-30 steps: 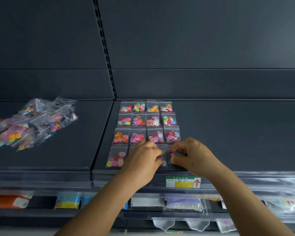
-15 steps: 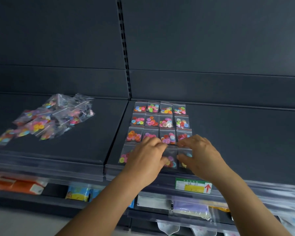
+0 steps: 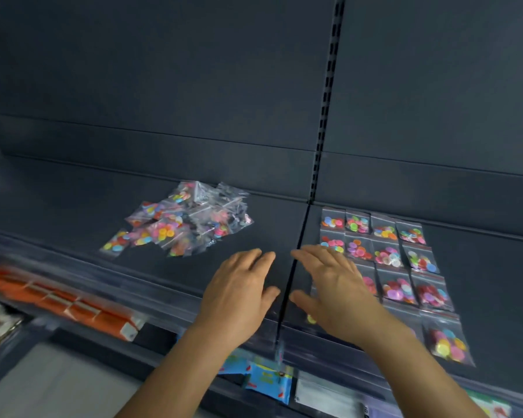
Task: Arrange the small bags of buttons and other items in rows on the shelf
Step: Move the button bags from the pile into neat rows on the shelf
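Far left, below the shelf (image 3: 73,212), orange packs (image 3: 73,306) lie blurred on a lower level, flat and boxy with white ends. Up on the dark matte shelf sits the pile (image 3: 181,218): clear crinkly little bags heaped loose, each holding round flat buttons in pink, yellow, blue and orange, bags overlapping every which way.

Now the hands! The left hand (image 3: 239,294) hovers flat, palm down, fingers straight and close together, holding nothing, just in front of the pile. The seam (image 3: 293,267) between the two shelf panels runs between the hands. The right hand (image 3: 332,294) mirrors it, fingers spread and straight, empty, over the near-left corner of the grid (image 3: 402,267).

That grid lies flat on the right panel: small square clear bags, edge to edge in neat rows four across, every one with a cluster of bright buttons; the hand and wrist cover part of the front rows.

Below the shelf lip, a blue packet (image 3: 266,378) and pale packets show, blurred.
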Demonstrator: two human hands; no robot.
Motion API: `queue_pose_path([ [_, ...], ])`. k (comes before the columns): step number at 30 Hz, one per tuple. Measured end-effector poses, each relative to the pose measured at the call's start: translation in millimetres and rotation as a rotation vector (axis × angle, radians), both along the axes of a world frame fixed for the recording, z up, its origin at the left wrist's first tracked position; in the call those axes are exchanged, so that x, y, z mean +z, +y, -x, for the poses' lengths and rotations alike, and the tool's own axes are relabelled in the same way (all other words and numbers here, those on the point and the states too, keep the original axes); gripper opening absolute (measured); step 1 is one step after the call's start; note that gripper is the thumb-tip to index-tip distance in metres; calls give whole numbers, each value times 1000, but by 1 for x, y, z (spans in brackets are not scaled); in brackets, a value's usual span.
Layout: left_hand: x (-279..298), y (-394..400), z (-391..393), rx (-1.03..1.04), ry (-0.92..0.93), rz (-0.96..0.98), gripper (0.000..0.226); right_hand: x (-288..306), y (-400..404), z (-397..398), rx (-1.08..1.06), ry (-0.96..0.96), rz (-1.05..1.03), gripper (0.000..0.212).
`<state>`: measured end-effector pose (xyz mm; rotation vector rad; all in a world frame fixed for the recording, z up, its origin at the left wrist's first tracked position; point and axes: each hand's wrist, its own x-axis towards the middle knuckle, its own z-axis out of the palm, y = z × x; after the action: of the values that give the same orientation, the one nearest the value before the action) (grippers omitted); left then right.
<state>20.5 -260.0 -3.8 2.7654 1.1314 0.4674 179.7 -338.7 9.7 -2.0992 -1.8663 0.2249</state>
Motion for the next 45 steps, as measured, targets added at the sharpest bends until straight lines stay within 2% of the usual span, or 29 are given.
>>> queue_pose_path([
  [12, -4, 122, 129, 87, 20, 37, 59, -9, 128, 124, 53, 37, 56, 61],
  [21, -20, 185, 189, 130, 13, 106, 51, -19, 195, 172, 42, 39, 99, 52],
  [28, -29, 206, 200, 134, -41, 189, 42, -23, 228, 187, 104, -12, 117, 39],
  [32, -31, 214, 202, 161, -151, 242, 39, -20, 240, 189, 85, 67, 42, 30],
  [35, -33, 222, 205, 297, -105, 204, 50, -21, 246, 187, -35, 20, 54, 40],
  [38, -35, 224, 201, 293, -60, 191, 55, -24, 251, 189, -98, 10, 115, 52],
  [40, -35, 224, 197, 262, -124, 233, 57, -25, 254, 190, -126, -10, 133, 49],
  [42, -34, 225, 196, 250, -215, 283, 62, -25, 257, 189, -135, -50, 131, 37],
  [45, -32, 226, 196, 236, -343, 360, 68, -24, 257, 187, -119, -25, 106, 27],
])
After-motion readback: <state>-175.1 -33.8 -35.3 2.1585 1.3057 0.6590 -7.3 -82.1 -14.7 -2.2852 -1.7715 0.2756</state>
